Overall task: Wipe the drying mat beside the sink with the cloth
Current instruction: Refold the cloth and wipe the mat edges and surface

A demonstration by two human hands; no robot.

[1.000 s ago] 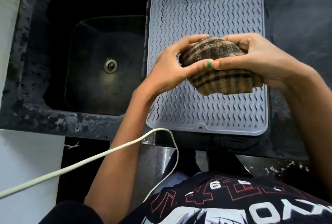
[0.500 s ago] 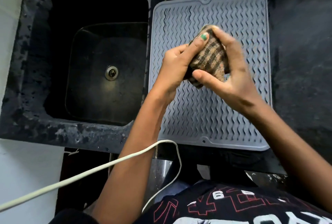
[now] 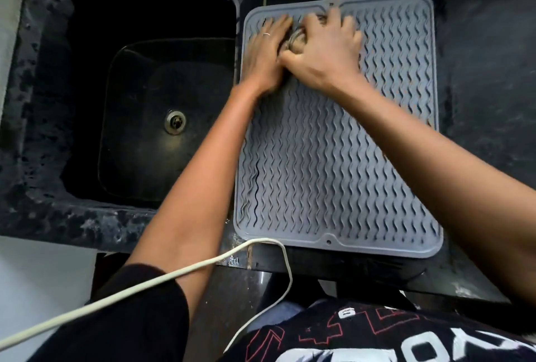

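Observation:
A grey ribbed drying mat (image 3: pixel 333 164) lies on the black counter to the right of the sink (image 3: pixel 150 118). Both of my hands press down on its far left corner. My left hand (image 3: pixel 268 52) lies flat, palm down, a ring on one finger. My right hand (image 3: pixel 324 48) sits beside it, fingers spread over the bunched brown checked cloth (image 3: pixel 295 39). Only a small blurred patch of the cloth shows between the two hands; the rest is hidden under them.
The dark sink has a metal drain (image 3: pixel 175 121) in its bottom. A white cable (image 3: pixel 174 274) loops across the counter's near edge in front of my body. Black counter (image 3: pixel 487 71) runs to the right of the mat.
The cloth was held up between both hands above the mat's middle. Both hands have since moved away from me and down, pressing the cloth onto the mat's far left corner.

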